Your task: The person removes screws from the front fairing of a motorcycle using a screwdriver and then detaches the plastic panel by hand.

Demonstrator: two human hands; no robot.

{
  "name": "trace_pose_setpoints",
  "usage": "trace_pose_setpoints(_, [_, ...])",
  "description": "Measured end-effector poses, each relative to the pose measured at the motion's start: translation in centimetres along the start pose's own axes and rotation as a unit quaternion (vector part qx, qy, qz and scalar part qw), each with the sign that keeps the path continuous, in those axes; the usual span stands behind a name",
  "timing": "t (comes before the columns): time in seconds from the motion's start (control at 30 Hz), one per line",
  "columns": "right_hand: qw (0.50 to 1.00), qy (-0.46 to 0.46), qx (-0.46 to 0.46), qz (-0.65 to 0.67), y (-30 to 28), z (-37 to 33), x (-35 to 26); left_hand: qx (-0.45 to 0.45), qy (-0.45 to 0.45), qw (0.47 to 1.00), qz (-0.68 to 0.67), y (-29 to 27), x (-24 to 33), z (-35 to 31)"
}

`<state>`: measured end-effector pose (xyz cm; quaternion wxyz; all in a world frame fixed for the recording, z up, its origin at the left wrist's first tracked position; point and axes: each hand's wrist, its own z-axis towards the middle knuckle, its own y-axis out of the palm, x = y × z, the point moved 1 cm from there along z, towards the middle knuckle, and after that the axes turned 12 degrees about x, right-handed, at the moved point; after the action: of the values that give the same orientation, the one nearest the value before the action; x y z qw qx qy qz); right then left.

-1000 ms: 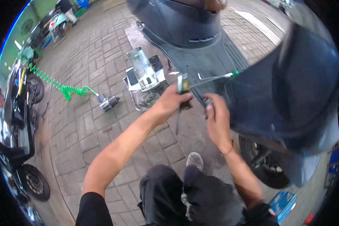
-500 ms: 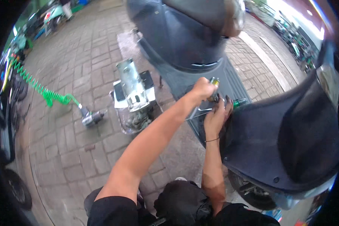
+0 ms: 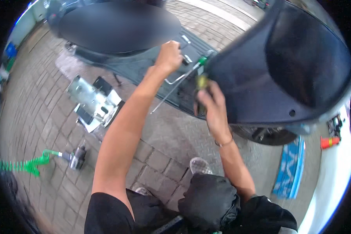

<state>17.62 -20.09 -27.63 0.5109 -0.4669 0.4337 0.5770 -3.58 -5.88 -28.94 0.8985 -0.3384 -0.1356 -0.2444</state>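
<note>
My left hand [image 3: 169, 57] is closed above the grey footboard [image 3: 132, 66] of a scooter. What its fingers hold, if anything, is mostly hidden. A blurred yellow-and-dark hand tool [image 3: 201, 81] is gripped in my right hand [image 3: 214, 105], beside the scooter's dark body panel [image 3: 249, 78]; its exact kind is smeared by motion. Between the hands lies a green-handled screwdriver [image 3: 202, 60], its long shaft reaching past the footboard's near edge. A bent metal rod [image 3: 171, 82] rests alongside it. Farther off on the footboard is a small silver piece [image 3: 186, 39].
Left of the scooter, a metal bracket [image 3: 91, 99] lies on top of other parts. An air impact wrench [image 3: 78, 158] with a green coiled hose [image 3: 25, 165] is on the brick paving. To the right are a blue patterned panel [image 3: 289, 167] and an orange cone [image 3: 330, 142].
My view has swung right and downward. My hands have moved apart. The yellow part, earlier at my left hand, is now at my right hand, which has drawn back toward me.
</note>
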Motion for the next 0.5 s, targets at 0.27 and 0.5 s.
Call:
trace_pose_setpoints(0.27, [0.880, 0.163, -0.214, -0.391, -10.3, -12.5, -3.5, 0.018, 0.049, 0.993, -0.104, -0.2, 5.4, -1.4])
trace_pose_setpoints(0.5, [0.788, 0.166, -0.394, -0.443, -7.5, -7.4, -6.5, -0.293, 0.209, 0.921, -0.149, -5.9, 7.9, -7.0])
